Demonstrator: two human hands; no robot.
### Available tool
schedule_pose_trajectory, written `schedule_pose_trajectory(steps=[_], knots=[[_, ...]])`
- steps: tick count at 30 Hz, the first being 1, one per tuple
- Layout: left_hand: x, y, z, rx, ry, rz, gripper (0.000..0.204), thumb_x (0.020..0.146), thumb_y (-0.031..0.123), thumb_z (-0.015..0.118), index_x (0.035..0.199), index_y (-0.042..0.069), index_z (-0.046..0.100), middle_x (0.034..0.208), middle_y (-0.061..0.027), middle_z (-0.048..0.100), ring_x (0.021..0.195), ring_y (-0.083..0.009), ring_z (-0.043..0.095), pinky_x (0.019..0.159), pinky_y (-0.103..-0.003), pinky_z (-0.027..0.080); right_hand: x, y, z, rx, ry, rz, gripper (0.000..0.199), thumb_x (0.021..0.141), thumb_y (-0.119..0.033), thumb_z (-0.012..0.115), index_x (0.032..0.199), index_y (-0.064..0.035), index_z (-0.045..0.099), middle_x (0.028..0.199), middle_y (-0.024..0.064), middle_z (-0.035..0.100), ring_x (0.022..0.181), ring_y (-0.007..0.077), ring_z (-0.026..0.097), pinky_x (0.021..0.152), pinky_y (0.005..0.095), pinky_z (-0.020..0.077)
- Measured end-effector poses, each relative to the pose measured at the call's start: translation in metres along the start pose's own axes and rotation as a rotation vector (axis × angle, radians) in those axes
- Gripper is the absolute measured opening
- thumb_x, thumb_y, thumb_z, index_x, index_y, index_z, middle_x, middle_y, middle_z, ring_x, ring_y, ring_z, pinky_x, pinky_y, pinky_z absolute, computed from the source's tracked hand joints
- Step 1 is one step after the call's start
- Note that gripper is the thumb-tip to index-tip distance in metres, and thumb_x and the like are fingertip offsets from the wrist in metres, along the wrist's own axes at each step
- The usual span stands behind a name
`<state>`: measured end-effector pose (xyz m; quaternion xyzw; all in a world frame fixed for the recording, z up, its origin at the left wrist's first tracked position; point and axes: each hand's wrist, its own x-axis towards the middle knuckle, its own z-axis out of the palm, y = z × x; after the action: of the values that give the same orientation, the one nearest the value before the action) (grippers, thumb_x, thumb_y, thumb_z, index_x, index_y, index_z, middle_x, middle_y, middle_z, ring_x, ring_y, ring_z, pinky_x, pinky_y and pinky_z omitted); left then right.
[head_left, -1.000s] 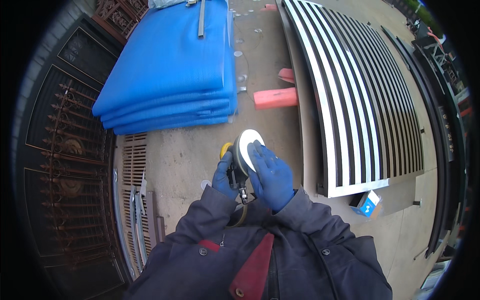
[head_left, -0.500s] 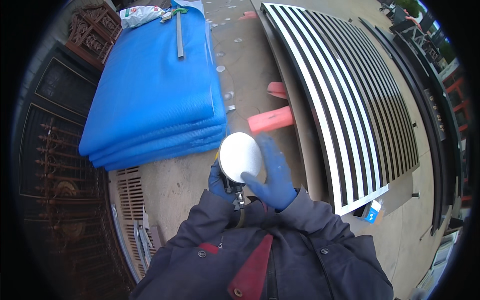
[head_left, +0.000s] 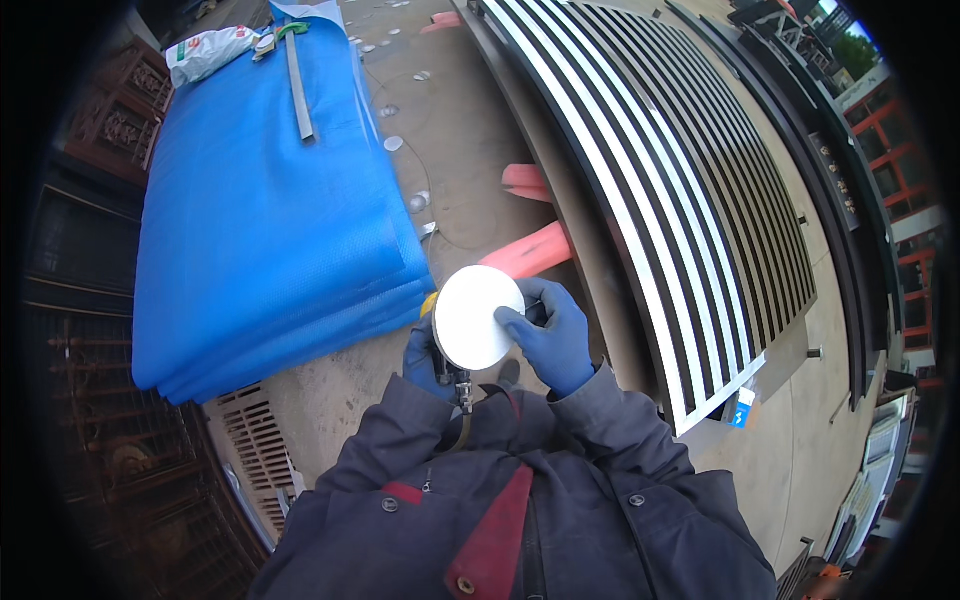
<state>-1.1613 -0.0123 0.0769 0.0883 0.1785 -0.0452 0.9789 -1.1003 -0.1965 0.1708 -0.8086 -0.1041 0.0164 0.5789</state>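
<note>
My left hand (head_left: pixel 421 358), in a blue glove, is closed round an air sander (head_left: pixel 445 376); its body is mostly hidden, with a bit of yellow at the far side and a metal hose fitting below. A round white sanding disc (head_left: pixel 468 322) covers the sander's pad and faces up toward me. My right hand (head_left: pixel 560 345), gloved in blue too, pinches the disc's right edge, thumb on the white face and fingers curled at the rim. Both hands are in front of my chest.
Left stands a stack wrapped in blue sheeting (head_left: pixel 270 220), with a metal bar (head_left: pixel 298 90) and a white bag (head_left: pixel 210 55) on top. A slatted metal panel (head_left: pixel 640 190) lies at right over pink-wrapped supports (head_left: pixel 530 250). Used-looking discs (head_left: pixel 393 144) dot the floor.
My right hand has gone from spread, blurred fingers beside the disc to a pinch on its right edge. The view has shifted, and the left hand still holds the sander.
</note>
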Motion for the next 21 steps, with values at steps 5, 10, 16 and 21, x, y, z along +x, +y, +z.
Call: schedule_pose_trajectory(steps=[5, 10, 16, 21], knots=[[0.05, 0.009, 0.016, 0.065, 0.052, 0.018, 0.054, 0.105, 0.037, 0.059, 0.148, 0.005, 0.055, 0.144, -0.0176, 0.064, 0.128, -0.0328, 0.066, 0.107, -0.05, 0.058, 0.057, 0.009, -0.013, 0.286, 0.005, 0.203, 0.026, 0.092, -0.017, 0.082, 0.111, -0.0017, 0.071, 0.092, 0.0017, 0.069, 0.075, 0.0081, 0.059, 0.07, 0.027, 0.0512], [0.095, 0.042, 0.029, -0.071, -0.007, 0.039, 0.051, 0.102, 0.04, 0.059, 0.141, 0.007, 0.06, 0.136, -0.0157, 0.069, 0.117, -0.033, 0.072, 0.094, -0.05, 0.064, 0.141, -0.006, -0.084, 0.535, 0.076, 0.119, 0.033, 0.102, -0.026, 0.069, 0.119, -0.0007, 0.058, 0.102, 0.013, 0.072, 0.079, 0.0134, 0.071, 0.061, 0.0236, 0.0558], [0.142, 0.052, 0.049, -0.03, -0.026, 0.133, 0.057, 0.108, 0.044, 0.049, 0.152, 0.007, 0.051, 0.149, -0.0198, 0.059, 0.131, -0.0357, 0.063, 0.107, -0.051, 0.058, 0.179, 0.005, -0.035, 0.65, -0.31, 0.388, 0.034, 0.1, -0.025, 0.071, 0.121, -0.0007, 0.059, 0.098, 0.0079, 0.07, 0.077, 0.0091, 0.068, 0.067, 0.023, 0.0571], [0.176, 0.067, 0.06, 0.121, 0.012, 0.162, 0.053, 0.109, 0.036, 0.05, 0.151, 0.004, 0.05, 0.149, -0.0194, 0.059, 0.132, -0.0338, 0.062, 0.108, -0.048, 0.057, 0.212, 0.007, -0.007, 0.67, -0.34, 0.385, 0.023, 0.1, -0.02, 0.072, 0.113, -0.0039, 0.062, 0.091, -0.0007, 0.066, 0.078, 0.003, 0.061, 0.068, 0.0191, 0.0499]])
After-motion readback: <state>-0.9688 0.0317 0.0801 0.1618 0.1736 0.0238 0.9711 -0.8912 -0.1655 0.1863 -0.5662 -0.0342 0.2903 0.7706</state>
